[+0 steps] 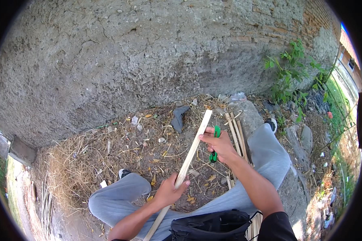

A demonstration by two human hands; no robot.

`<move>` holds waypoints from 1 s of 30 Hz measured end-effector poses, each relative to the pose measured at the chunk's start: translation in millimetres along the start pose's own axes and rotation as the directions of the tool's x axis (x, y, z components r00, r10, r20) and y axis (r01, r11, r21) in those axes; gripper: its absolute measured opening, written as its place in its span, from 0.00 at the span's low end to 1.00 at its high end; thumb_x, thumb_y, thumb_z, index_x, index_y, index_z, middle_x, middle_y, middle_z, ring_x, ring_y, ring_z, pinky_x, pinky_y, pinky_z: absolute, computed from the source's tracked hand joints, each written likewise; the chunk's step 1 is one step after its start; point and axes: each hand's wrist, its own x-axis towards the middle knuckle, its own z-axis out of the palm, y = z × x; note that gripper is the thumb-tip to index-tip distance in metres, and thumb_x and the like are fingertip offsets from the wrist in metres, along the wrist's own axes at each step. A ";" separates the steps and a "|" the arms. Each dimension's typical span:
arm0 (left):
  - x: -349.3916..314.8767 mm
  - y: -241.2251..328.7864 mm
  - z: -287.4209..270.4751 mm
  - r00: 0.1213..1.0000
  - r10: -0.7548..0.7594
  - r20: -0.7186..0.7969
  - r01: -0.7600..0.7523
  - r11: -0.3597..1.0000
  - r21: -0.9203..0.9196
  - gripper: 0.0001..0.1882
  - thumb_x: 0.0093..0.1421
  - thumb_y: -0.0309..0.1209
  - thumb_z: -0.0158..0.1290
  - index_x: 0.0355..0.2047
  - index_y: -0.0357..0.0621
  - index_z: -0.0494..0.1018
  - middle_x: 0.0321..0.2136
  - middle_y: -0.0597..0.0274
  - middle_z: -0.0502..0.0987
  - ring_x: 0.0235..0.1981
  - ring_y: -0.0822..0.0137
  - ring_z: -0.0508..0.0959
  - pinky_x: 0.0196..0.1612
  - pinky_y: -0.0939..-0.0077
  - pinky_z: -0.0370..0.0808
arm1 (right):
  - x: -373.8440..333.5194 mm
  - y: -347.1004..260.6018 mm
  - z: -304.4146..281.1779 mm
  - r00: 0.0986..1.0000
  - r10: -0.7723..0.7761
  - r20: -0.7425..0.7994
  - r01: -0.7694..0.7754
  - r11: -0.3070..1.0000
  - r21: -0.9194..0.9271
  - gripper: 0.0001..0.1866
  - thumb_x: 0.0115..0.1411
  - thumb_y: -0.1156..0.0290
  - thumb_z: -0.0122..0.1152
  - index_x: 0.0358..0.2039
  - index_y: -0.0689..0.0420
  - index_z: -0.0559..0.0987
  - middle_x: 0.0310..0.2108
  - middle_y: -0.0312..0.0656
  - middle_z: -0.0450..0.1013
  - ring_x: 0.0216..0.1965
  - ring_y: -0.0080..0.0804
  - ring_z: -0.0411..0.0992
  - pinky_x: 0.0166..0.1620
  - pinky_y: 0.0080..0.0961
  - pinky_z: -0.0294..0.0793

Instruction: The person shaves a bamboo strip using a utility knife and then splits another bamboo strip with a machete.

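A long pale strip of split wood or bamboo (192, 154) slants from my lap up toward the wall. My left hand (167, 192) is wrapped around its lower part, thumb lying along it. My right hand (221, 145) has its thumb and a finger at the strip's upper part, near the far end. In that same hand is a green and black tool that looks like a utility knife (217, 131), sticking out above and below the fingers. Its blade cannot be made out.
Several more strips (238, 134) lie beside my right leg, next to a stone block (248, 114). A rough wall (149, 60) rises ahead. Dry grass (64, 168), leaves and a dark scrap (179, 118) litter the ground. A black bag (211, 225) rests at my lap; a leafy plant (291, 76) grows right.
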 end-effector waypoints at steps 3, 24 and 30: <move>-2.5 18.7 -0.3 0.992 -0.122 -0.039 0.127 0.892 0.434 0.19 0.64 0.44 0.52 0.37 0.36 0.70 0.22 0.59 0.77 0.21 0.73 0.76 0.25 0.69 0.73 | -0.6 2.1 -0.7 0.999 -0.024 -0.035 0.023 0.999 -0.033 0.13 0.56 0.76 0.65 0.42 0.64 0.79 0.30 0.37 0.76 0.16 0.12 0.58 0.19 0.13 0.56; 35.4 -19.6 8.5 0.950 -0.291 0.116 0.311 0.921 -0.233 0.18 0.60 0.38 0.57 0.20 0.45 0.64 0.11 0.69 0.63 0.11 0.73 0.63 0.15 0.73 0.60 | -18.5 62.0 28.0 0.930 -0.161 0.330 0.325 -0.060 -0.944 0.10 0.53 0.66 0.55 0.25 0.59 0.80 0.22 0.55 0.76 0.27 0.54 0.77 0.34 0.48 0.76; 28.1 -21.1 20.1 0.981 -0.176 -0.085 0.178 0.984 0.013 0.12 0.55 0.32 0.54 0.29 0.37 0.64 0.19 0.55 0.69 0.22 0.59 0.72 0.28 0.62 0.69 | -5.9 76.5 27.3 0.937 -0.151 0.314 0.301 -0.107 -0.948 0.09 0.53 0.70 0.52 0.25 0.58 0.81 0.23 0.55 0.76 0.29 0.52 0.78 0.34 0.46 0.76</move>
